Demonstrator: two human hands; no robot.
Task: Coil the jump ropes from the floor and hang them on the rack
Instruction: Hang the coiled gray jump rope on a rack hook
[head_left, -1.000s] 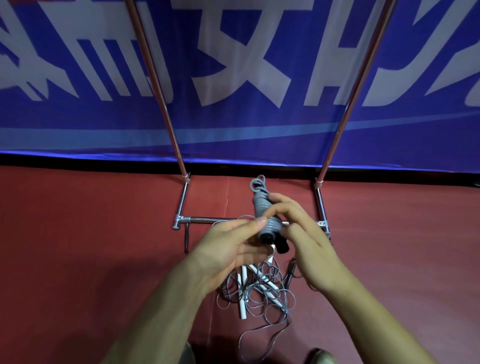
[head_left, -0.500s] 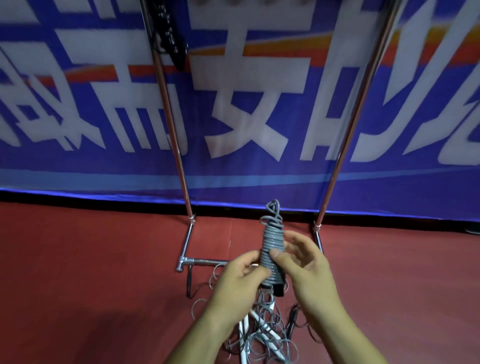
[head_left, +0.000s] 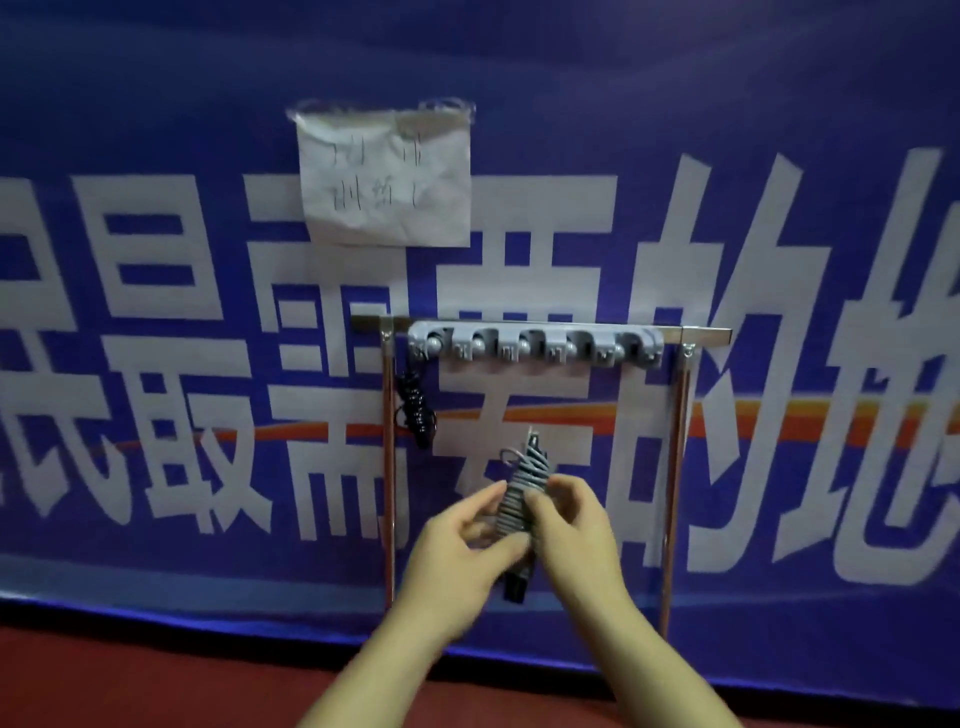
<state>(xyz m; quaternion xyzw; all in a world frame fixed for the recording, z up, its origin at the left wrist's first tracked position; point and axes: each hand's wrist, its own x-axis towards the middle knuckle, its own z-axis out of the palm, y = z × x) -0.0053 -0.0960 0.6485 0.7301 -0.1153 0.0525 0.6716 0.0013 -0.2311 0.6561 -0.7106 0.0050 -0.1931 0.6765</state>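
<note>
A grey jump rope (head_left: 519, 493), wound tight round its black handles, stands upright between my two hands at chest height. My left hand (head_left: 462, 545) grips its lower left side with thumb and fingers. My right hand (head_left: 571, 525) pinches it from the right. Above them the metal rack (head_left: 701, 335) carries a grey holder strip (head_left: 535, 345) with several clips. A black coiled jump rope (head_left: 415, 410) hangs from the strip's left end, beside the left post.
A blue banner (head_left: 156, 130) with large white characters fills the wall behind the rack, with a crumpled paper note (head_left: 384, 176) taped above. The rack's two upright posts (head_left: 675, 493) run down to the red floor (head_left: 130, 680).
The view has tilted up from the floor to the rack's top; the pile of ropes has left the view. Both hands have lifted the coiled grey rope toward the holder strip.
</note>
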